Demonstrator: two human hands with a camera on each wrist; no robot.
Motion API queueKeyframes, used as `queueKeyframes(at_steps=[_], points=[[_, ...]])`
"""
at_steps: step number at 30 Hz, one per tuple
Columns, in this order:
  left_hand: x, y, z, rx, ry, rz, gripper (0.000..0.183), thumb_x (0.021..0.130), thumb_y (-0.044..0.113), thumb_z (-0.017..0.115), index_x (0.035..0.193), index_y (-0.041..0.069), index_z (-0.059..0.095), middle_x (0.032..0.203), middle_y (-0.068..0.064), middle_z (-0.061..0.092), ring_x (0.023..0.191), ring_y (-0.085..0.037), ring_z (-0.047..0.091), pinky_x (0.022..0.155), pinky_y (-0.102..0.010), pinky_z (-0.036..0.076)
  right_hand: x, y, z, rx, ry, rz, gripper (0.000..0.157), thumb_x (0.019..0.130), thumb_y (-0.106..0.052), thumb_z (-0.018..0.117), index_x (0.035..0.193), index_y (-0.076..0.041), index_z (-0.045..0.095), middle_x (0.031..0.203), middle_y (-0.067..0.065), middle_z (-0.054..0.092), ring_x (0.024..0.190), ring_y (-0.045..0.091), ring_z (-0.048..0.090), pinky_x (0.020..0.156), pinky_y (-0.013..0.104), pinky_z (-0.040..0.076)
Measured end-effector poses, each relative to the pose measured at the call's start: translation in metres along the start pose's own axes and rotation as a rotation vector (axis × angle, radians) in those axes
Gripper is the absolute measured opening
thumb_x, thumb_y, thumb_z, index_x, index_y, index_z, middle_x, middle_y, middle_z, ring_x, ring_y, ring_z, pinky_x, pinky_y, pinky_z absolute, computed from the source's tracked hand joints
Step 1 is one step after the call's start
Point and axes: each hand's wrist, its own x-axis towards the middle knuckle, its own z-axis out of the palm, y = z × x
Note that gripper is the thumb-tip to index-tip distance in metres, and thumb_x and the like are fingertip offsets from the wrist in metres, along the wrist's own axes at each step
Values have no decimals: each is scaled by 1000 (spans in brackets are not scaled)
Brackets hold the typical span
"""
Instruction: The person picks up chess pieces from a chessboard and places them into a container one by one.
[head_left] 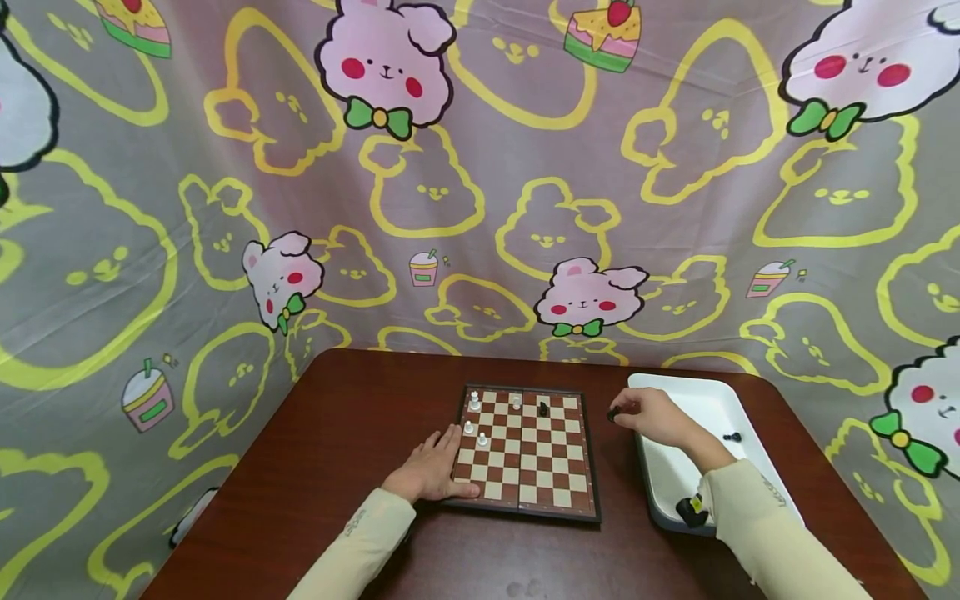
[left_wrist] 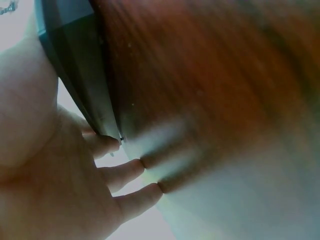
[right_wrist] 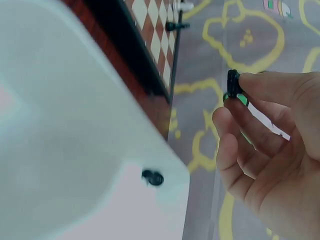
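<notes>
Chessboard [head_left: 540, 479], brown-and-cream, checkered: left hand [head_left: 431, 468], fingers extended, touches its left edge | right hand [head_left: 658, 417] pinches small black chess piece [head_left: 613, 413] beside white rectangular tray [head_left: 675, 475] | hands apart

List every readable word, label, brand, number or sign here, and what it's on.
None can be read.
Left sleeve: dark script-like marks near the cuff, too small to read.
Right sleeve: similar marks, too small to read.
Chessboard: any marks on its border are too small to read.
Black wrist device: yellow patch, no legible text.
</notes>
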Motion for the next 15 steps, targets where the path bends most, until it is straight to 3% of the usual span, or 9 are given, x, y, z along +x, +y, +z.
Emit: queueKeyframes(at_steps=[15], points=[[0, -1, -1, -13, -9, -7, 116, 60, 76, 48, 141, 4, 9, 145, -13, 10, 126, -37, 18, 95, -50, 25, -17, 40, -32, 6, 51, 29, 7, 77, -9, 65, 83, -10, 64, 78, 0, 62, 67, 14, 59, 58, 31, 44]])
